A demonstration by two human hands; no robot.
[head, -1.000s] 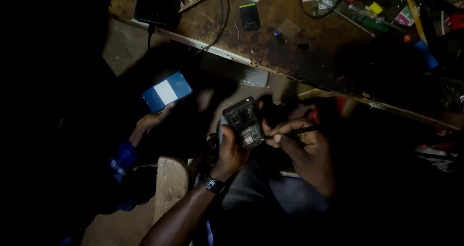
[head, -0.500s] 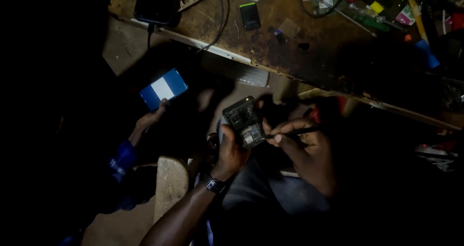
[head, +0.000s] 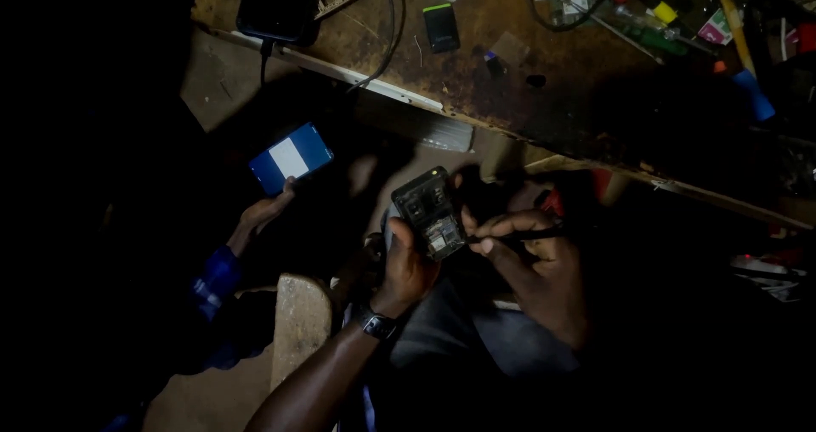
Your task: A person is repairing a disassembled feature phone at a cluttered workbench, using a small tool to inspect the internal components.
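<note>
Holding: left hand (head: 406,266) wraps closed around an opened phone (head: 427,213), its inner board facing up, above the lap.
Right hand (head: 535,266): fingers pinch a thin dark tool (head: 518,236); tip touches the phone's lower edge.
Beside: another person's hand (head: 265,211) holds a lit blue phone (head: 291,158).
Behind: cluttered wooden workbench (head: 476,75).

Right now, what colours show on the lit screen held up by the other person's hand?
The lit phone screen shows blue with a white middle band, seen in the head view.
</note>
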